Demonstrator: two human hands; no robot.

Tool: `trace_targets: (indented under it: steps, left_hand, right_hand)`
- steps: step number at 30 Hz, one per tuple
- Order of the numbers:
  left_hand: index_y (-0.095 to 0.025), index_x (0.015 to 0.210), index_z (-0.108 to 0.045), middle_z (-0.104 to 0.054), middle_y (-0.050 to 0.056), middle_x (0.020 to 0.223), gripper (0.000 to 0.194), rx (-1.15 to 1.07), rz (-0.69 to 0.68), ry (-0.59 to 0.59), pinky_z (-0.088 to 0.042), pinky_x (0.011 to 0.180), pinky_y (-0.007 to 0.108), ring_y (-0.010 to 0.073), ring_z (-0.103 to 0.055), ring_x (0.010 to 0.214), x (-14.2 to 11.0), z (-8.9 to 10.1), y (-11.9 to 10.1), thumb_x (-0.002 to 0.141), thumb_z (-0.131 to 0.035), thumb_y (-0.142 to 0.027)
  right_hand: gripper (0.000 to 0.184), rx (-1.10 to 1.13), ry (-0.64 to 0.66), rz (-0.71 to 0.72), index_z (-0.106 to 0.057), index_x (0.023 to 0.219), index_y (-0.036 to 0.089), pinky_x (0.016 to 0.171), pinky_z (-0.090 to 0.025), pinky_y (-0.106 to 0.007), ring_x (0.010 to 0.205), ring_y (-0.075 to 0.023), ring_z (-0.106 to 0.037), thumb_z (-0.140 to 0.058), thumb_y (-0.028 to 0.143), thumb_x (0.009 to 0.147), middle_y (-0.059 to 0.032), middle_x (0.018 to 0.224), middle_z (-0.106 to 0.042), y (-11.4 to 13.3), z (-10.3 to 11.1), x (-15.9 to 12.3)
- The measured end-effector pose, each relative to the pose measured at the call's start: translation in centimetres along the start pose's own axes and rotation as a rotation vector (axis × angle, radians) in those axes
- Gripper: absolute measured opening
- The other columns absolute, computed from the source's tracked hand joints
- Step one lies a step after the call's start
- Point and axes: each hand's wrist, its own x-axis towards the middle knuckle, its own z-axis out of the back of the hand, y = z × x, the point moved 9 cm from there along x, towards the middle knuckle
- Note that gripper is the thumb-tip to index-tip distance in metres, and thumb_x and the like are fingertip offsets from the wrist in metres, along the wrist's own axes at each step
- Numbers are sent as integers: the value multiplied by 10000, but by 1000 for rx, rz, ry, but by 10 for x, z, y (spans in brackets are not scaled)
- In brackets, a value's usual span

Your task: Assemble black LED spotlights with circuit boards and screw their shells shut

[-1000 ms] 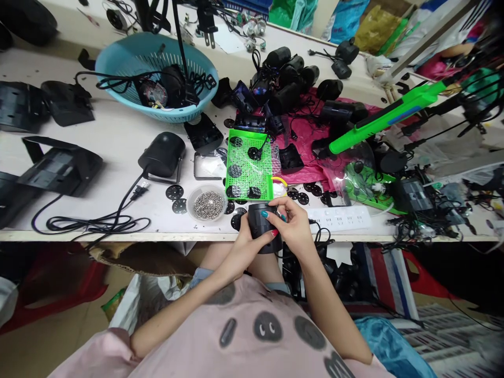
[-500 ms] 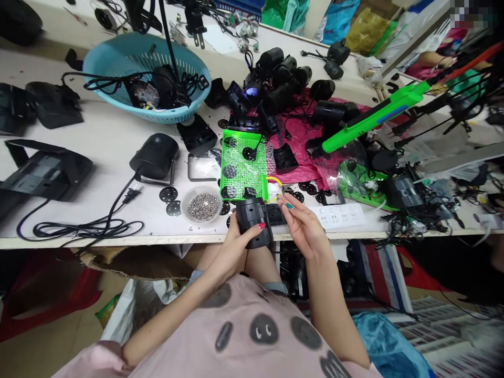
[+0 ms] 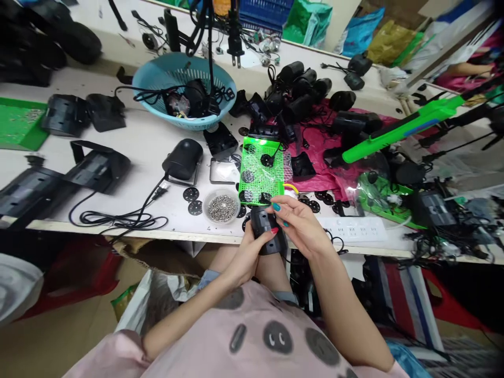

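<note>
A black cylindrical lamp-like housing [image 3: 266,222] is gripped in my left hand [image 3: 246,258] at the table's front edge, the red-nailed thumb lying across its side. My right hand [image 3: 302,226] is at the housing's upper right, thumb and forefinger pinched together by its top. Whatever sits between those fingertips is too small to make out. Just left of the housing stands a clear bowl [image 3: 204,211] full of small metal screws. Behind it lies a bright green perforated tray [image 3: 255,184] with black discs and bubble wrap.
A blue basket [image 3: 185,124] with cords and parts stands at the back left. Several black lamp housings [image 3: 184,157] and cables lie on the left. A green electric screwdriver [image 3: 401,128] hangs at the right, above a white power strip [image 3: 360,229]. Pink plastic [image 3: 315,137] lies under more housings.
The view has swung left, showing more of the table there. My right hand has moved in to the housing, its fingers closing from apart to a pinch. The housing is more tilted.
</note>
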Motion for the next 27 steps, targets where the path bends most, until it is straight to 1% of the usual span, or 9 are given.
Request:
trace_targets:
  steps: [2,4,6,8,11,16,21,24,27]
  left_hand:
    - [-209,1152,-586,-678,70,1194,511,-89,-23,-10,-395,1072,400,277,-558,1227,0,2,-3,710,-818,-317]
    - [-204,1111,-588,-690,55,1122,441,-165,-39,-18,-411,1055,391,260,-579,1184,2,4,-6,743,-789,-343]
    - [-204,1073,-586,-689,37,1074,392,-199,-44,-31,-422,1042,379,239,-595,1140,3,6,-7,758,-778,-336]
    - [-204,1051,-588,-683,25,1049,365,-198,-45,-35,-424,1033,366,221,-601,1109,5,6,-7,763,-777,-323]
    - [-203,1060,-593,-679,27,1050,355,-185,-42,-25,-423,1024,361,214,-603,1097,9,3,-7,778,-765,-331]
    - [-220,1150,-587,-692,39,1118,421,-163,-58,-20,-426,1026,361,214,-611,1119,11,-3,-10,781,-763,-319]
    - [-225,1159,-583,-696,35,1089,413,-152,-84,-8,-453,993,353,217,-623,1107,8,-3,-13,798,-752,-333]
    - [-237,1232,-558,-681,45,1180,441,-142,-124,-1,-455,1008,348,213,-608,1151,6,-2,-15,833,-727,-318]
    - [-253,1300,-534,-660,48,1255,493,-129,-160,-3,-445,1032,344,210,-587,1191,6,0,-18,846,-717,-312]
  right_hand:
    - [295,-61,1,-7,-771,869,224,686,-557,-231,679,-128,-680,-905,334,632,-17,744,-763,-3,-1,-4]
    - [299,-107,-24,-2,-775,844,232,717,-563,-249,715,-147,-705,-917,344,606,-12,730,-765,-9,5,-11]
    - [266,-177,-33,20,-781,856,242,764,-565,-258,756,-151,-723,-894,360,645,-9,747,-774,-15,11,-20]
    - [220,-272,-43,55,-782,911,252,817,-560,-276,815,-157,-734,-834,368,731,-11,790,-785,-17,13,-28]
    - [214,-406,-87,114,-764,1008,263,873,-545,-326,862,-175,-735,-759,341,808,-14,858,-796,-16,14,-37]
    - [249,-549,-169,190,-750,1048,257,947,-497,-424,894,-220,-717,-747,318,807,-24,890,-801,-13,12,-42]
    - [262,-601,-216,198,-766,1000,250,874,-492,-415,889,-236,-685,-801,316,748,-24,861,-802,-12,14,-40]
    - [355,-515,-237,180,-742,1052,240,765,-481,-353,805,-202,-669,-821,266,706,-14,851,-796,-13,14,-39]
    - [364,-468,-283,219,-724,1044,236,680,-428,-303,718,-157,-609,-824,239,694,-1,842,-784,-12,15,-40]
